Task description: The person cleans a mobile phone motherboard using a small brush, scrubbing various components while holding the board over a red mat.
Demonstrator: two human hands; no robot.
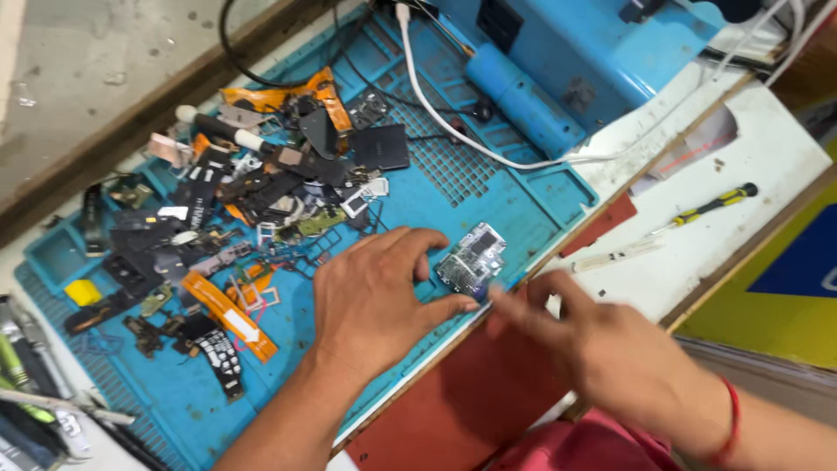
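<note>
We see the left hand (370,301) lying flat on the blue mat (488,196), its thumb and forefinger pinching a small circuit board (472,260) at the mat's near edge. The right hand (602,349) is blurred; its fingertips reach the board's lower corner, and we cannot tell whether its grip is spread or pressed together. A red band circles that wrist.

Left of the board lies a heap of parts (244,209): black covers, orange flex strips, a yellow block at the far left. A white cable (453,131) crosses the mat toward a blue machine (567,61). On the white desk (767,157), a screwdriver (711,206) with a yellow-and-black handle lies well apart from the hands, near a dark red sheet (610,222). A yellow panel (785,288) with a blue patch stands at the right edge.
</note>
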